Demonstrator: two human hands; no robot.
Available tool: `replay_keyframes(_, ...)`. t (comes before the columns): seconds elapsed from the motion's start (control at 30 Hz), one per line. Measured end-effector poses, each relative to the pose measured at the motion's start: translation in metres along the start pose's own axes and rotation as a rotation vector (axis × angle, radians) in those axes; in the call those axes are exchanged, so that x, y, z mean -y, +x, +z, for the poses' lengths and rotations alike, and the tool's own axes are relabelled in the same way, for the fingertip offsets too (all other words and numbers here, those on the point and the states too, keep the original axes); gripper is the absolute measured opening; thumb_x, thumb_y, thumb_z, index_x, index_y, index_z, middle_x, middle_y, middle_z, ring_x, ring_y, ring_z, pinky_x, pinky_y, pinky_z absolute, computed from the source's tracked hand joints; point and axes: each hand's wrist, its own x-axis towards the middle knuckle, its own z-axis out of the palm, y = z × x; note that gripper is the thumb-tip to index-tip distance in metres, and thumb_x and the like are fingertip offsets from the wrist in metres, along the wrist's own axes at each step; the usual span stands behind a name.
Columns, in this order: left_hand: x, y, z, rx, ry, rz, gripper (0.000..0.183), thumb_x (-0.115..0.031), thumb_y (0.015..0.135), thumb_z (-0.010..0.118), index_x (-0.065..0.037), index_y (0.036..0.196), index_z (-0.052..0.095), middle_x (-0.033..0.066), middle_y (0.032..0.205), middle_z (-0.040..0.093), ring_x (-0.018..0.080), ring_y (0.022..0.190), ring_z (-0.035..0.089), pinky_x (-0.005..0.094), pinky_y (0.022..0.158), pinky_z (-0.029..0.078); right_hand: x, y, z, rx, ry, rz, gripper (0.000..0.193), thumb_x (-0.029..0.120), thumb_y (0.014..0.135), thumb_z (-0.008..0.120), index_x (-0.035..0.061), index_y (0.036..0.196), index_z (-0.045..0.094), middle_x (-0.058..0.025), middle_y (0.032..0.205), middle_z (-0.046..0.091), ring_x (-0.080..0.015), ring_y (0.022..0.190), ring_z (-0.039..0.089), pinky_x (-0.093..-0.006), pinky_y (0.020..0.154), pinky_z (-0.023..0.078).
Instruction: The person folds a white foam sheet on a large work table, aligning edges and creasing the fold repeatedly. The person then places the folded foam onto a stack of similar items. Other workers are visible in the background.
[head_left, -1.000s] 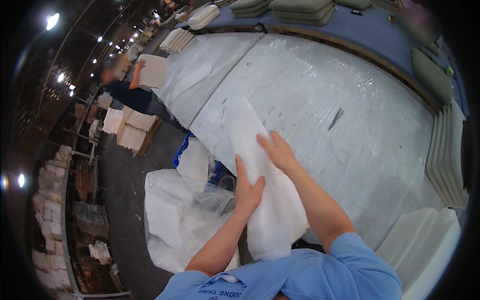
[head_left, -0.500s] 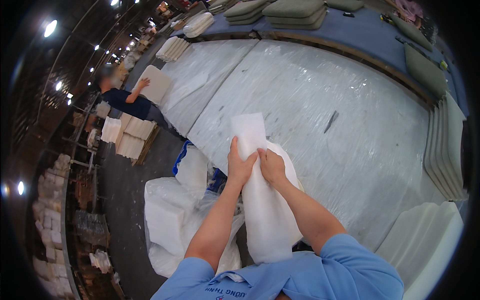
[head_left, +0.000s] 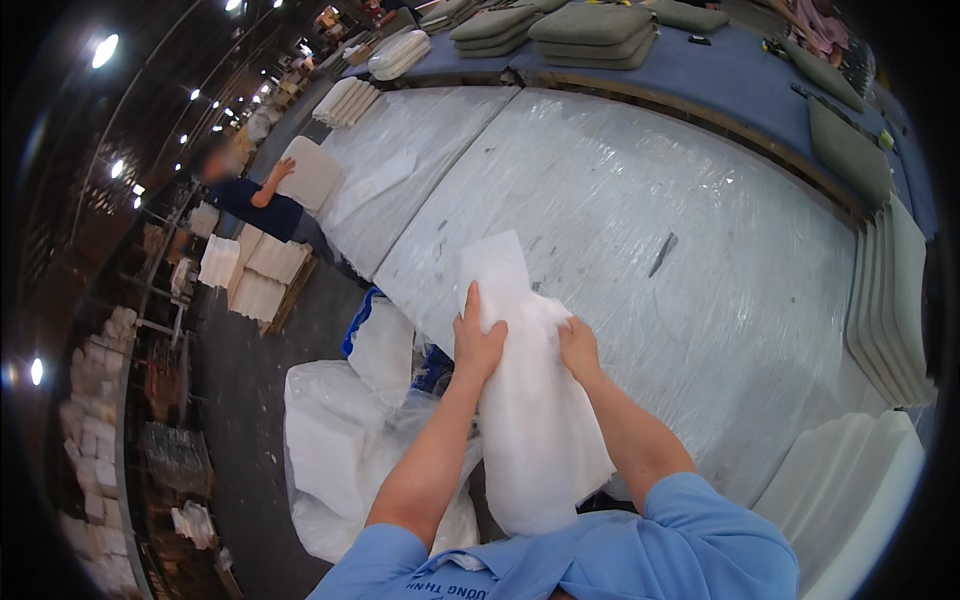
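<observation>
White padding [head_left: 533, 420] stays gripped in the left hand [head_left: 479, 338]; the right hand [head_left: 579, 348], pinching its right edge, has moved farther rightward.

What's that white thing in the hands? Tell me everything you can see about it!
The white sheet looks soft and fluffy, like padding. It's long and bendy, seemingly folded into layers. The left hand grips its left edge, the right hand its right. Its narrow end points away over the plastic-covered table; its rounded end is by the blue shirt.
</observation>
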Motion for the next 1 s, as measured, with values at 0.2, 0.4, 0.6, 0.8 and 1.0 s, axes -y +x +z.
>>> replay_keyframes(0.2,-0.015,-0.015,-0.006,-0.023,0.088,-0.142,0.090,-0.019,0.088,0.067,-0.032,0.167,0.027,0.0312,0.131,0.051,0.0435,0.120,0.059,0.0456,0.108,0.048,0.126,0.035,-0.022,0.268,0.843,0.406,0.067,0.059,0.105,0.051,-0.0047,0.118,0.069,-0.0083,0.094,0.068,-0.0222,0.080,0.060,-0.0472,0.073,0.054)
replay_keyframes(0.4,-0.041,-0.004,0.002,0.030,0.087,-0.046,0.090,-0.021,0.088,0.067,-0.033,0.167,0.027,0.0320,0.130,0.049,0.0460,0.118,0.058,0.0469,0.109,0.047,0.141,0.060,-0.003,0.178,0.457,0.198,0.077,0.063,0.101,0.052,-0.0095,0.119,0.070,-0.0224,0.110,0.074,-0.0372,0.102,0.070,-0.0498,0.089,0.053)
replay_keyframes(0.6,-0.024,0.013,-0.019,0.180,-0.183,-0.163,0.060,-0.031,0.099,0.067,-0.019,0.156,0.052,0.0226,0.144,0.059,0.0303,0.129,0.059,0.0393,0.110,0.046,0.140,0.045,0.006,0.167,0.100,0.142,0.060,0.050,0.101,0.054,-0.0056,0.109,0.075,-0.0291,0.115,0.072,-0.0448,0.110,0.069,-0.0494,0.096,0.052)
replay_keyframes(0.8,-0.031,0.046,-0.013,0.010,-0.322,-0.149,0.057,-0.035,0.096,0.069,-0.007,0.145,0.062,0.0226,0.145,0.062,0.0344,0.134,0.059,0.0398,0.112,0.046,0.133,0.030,0.000,0.199,0.035,0.156,0.056,0.049,0.103,0.050,-0.0002,0.102,0.077,-0.0255,0.109,0.074,-0.0431,0.105,0.070,-0.0508,0.094,0.053)
replay_keyframes(1.0,-0.034,0.054,0.001,0.075,-0.171,-0.074,0.053,-0.025,0.091,0.068,-0.008,0.141,0.066,0.0223,0.141,0.065,0.0330,0.132,0.062,0.0379,0.111,0.047,0.099,0.034,0.002,0.085,-0.059,0.055,0.062,0.051,0.103,0.049,-0.0029,0.089,0.075,-0.0251,0.090,0.074,-0.0448,0.088,0.071,-0.0513,0.084,0.054)
